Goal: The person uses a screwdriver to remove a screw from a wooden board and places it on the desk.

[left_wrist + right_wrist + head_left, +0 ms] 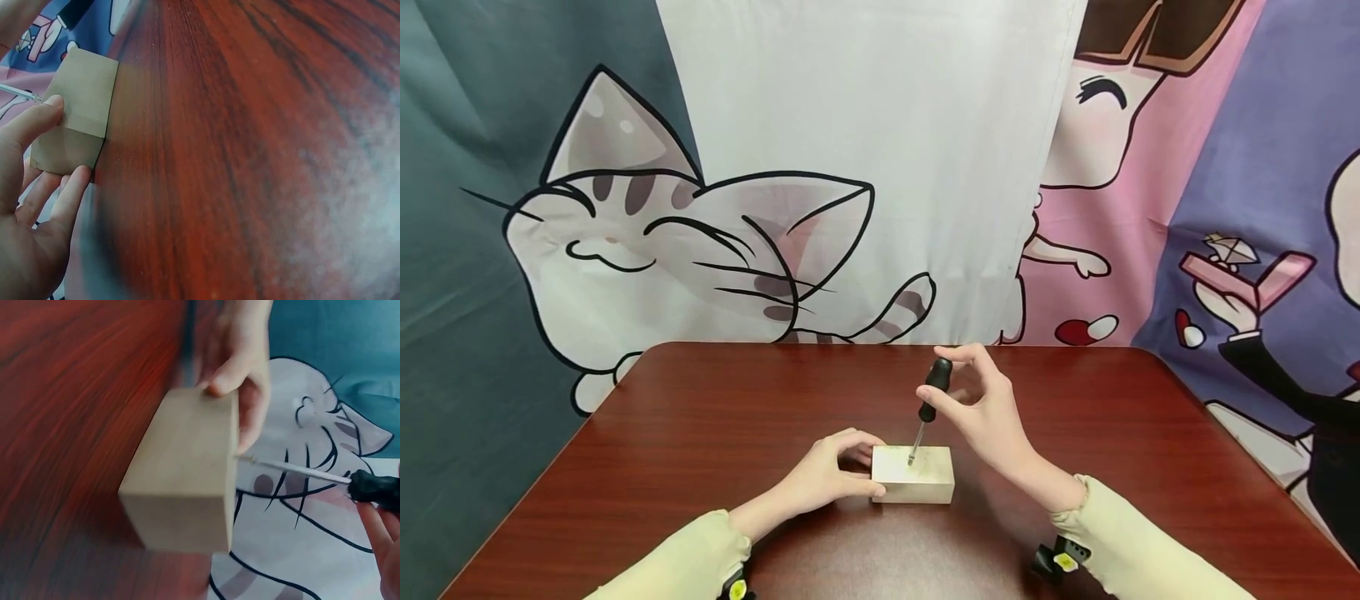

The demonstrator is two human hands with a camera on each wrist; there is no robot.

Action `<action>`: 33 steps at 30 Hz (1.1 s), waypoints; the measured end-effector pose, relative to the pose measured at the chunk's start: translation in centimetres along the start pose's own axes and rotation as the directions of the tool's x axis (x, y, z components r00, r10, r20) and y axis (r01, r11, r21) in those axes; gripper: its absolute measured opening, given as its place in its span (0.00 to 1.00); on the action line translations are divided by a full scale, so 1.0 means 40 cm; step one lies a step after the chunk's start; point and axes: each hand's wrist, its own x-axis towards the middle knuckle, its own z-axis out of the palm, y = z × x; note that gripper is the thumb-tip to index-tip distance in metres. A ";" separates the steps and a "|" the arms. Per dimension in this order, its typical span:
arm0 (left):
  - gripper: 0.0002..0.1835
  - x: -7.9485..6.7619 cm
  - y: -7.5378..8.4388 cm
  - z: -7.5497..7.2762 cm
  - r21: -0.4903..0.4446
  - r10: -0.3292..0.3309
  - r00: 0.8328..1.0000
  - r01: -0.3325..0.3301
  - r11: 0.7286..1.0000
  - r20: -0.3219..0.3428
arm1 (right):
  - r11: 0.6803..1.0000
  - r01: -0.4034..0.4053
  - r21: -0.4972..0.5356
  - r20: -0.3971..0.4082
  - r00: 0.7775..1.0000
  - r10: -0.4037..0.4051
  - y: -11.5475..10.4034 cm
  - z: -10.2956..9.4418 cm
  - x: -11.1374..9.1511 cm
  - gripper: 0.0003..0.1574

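A pale wooden block [913, 477] lies on the brown table. My left hand [829, 475] grips its left end, thumb on the near side and fingers round the back and end; in the left wrist view the thumb [39, 119] presses the block [84, 94]. With thumb and fingers my right hand [988, 408] holds the black handle of a screwdriver [936, 383], tilted a little, above the block. Its metal shaft [300, 469] comes down to the block's top face, where a small screw head [247, 459] seems to sit at the tip.
The table [715, 400] has a dark red wood grain, and its back edge meets a printed cloth [880, 108] with a cartoon cat and figures. Dark wrist devices with yellow marks [1065, 562] sit at both sleeves.
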 end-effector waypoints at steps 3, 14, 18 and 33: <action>0.26 0.000 -0.001 0.000 -0.005 -0.001 1.000 0.001 1.000 0.004 | 0.999 -0.002 0.045 0.034 0.999 0.001 -0.001 -0.002 0.005 0.29; 0.26 0.000 -0.006 -0.003 0.003 -0.003 1.000 0.003 1.000 -0.004 | 0.981 0.068 0.180 0.253 0.961 -0.113 0.014 -0.006 0.019 0.28; 0.26 0.000 -0.003 -0.002 0.001 -0.004 1.000 0.004 1.000 -0.003 | 0.979 0.069 0.190 0.244 0.963 -0.116 0.020 -0.001 0.018 0.27; 0.26 0.001 -0.003 -0.001 0.014 -0.016 1.000 0.016 1.000 0.006 | 0.997 -0.021 0.075 0.097 0.995 0.014 0.002 -0.008 0.029 0.26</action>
